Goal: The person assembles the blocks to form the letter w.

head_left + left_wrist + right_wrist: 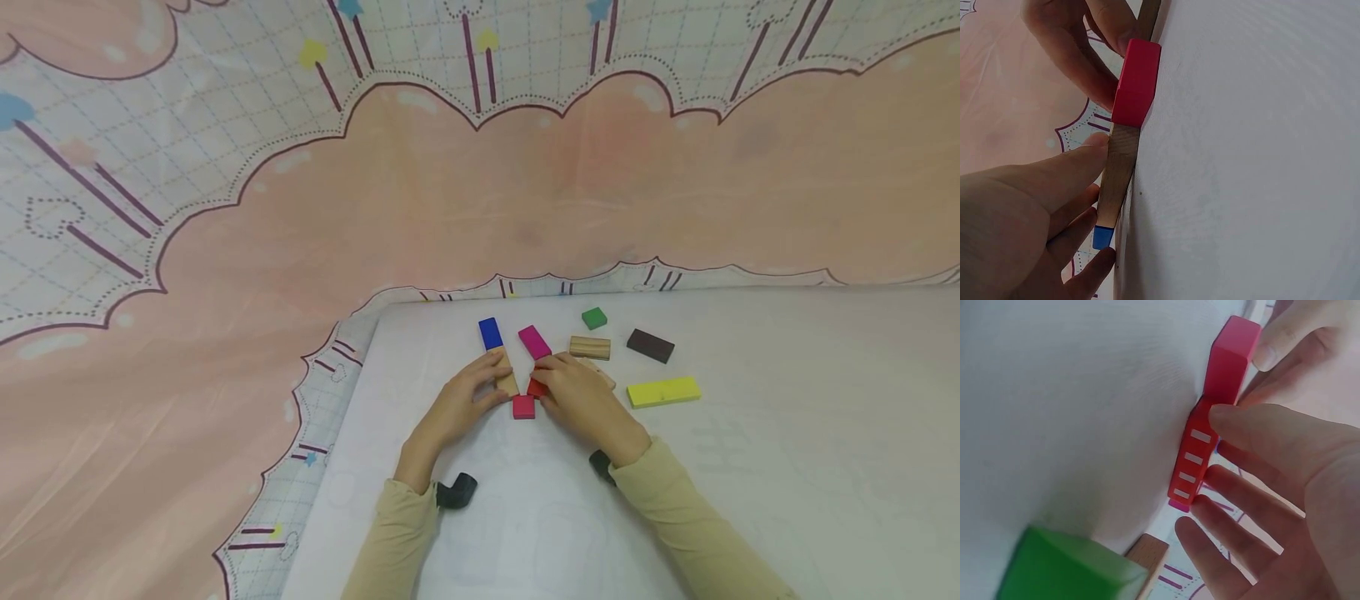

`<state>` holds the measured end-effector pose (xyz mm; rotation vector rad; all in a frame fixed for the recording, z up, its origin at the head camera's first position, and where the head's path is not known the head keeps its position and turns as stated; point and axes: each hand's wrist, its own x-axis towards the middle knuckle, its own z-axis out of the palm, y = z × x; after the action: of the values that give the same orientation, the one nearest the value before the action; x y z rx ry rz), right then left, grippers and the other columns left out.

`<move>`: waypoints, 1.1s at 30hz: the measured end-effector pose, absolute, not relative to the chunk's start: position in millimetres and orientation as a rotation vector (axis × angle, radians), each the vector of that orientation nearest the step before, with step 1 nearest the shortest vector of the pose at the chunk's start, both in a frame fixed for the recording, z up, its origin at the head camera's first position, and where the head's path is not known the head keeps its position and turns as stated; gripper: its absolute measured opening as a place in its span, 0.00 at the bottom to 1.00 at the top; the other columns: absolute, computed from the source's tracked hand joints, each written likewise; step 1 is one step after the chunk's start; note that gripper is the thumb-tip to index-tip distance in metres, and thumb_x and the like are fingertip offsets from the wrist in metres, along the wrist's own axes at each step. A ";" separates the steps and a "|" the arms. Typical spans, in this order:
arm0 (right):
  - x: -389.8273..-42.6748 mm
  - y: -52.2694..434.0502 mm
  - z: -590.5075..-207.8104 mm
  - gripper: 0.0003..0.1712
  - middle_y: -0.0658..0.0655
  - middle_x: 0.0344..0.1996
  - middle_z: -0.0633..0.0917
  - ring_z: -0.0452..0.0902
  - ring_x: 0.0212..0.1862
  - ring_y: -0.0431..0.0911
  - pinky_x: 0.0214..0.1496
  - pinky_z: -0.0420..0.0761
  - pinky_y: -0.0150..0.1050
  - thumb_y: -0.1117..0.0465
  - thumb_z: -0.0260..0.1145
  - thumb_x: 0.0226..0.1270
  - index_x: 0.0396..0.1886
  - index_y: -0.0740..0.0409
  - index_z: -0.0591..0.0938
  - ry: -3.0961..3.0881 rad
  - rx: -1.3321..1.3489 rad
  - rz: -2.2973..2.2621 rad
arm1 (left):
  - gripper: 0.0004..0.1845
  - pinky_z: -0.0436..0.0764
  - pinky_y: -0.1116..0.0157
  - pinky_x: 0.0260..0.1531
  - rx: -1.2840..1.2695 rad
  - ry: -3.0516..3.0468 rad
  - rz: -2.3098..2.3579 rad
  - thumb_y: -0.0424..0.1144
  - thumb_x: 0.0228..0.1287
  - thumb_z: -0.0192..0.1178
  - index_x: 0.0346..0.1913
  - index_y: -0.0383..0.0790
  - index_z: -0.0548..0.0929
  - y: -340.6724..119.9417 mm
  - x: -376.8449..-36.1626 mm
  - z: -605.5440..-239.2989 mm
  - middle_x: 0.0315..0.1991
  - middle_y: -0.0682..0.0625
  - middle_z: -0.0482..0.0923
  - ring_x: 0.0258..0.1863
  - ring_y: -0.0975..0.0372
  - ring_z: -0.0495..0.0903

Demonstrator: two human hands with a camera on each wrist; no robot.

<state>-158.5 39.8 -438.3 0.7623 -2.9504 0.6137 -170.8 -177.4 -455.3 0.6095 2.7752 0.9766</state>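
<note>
In the head view my left hand (459, 398) grips a plain wooden block (508, 382), thumb on its near side and fingers along the other. A blue block (491, 333) continues the line at its far end. My right hand (588, 400) holds a red block with white marks (1192, 453) between thumb and fingers. Beyond that red block lies a magenta block (535, 342). A small pinkish-red block (523, 407) sits at the near ends of both rows, where they meet in a V. My right hand covers part of the red block in the head view.
Right of the V lie a green block (594, 317), a grooved wooden block (589, 347), a dark brown block (650, 346) and a long yellow block (663, 392). A pale wooden block (604, 374) is partly hidden by my right hand. A patterned curtain (420, 208) hangs behind the white table (810, 467).
</note>
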 end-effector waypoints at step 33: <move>-193.0 39.3 -419.5 0.23 0.60 0.58 0.82 0.75 0.61 0.53 0.63 0.80 0.46 0.63 0.71 0.65 0.60 0.60 0.82 -3.002 0.765 0.655 | 0.23 0.59 0.55 0.75 0.577 2.773 0.978 0.44 0.69 0.62 0.65 0.46 0.79 -177.6 -170.9 -455.2 0.76 0.55 0.62 0.77 0.60 0.56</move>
<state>-193.0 39.3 -419.5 0.7648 -3.0022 0.6552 -170.9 -177.6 -455.2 0.5772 2.7729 0.9779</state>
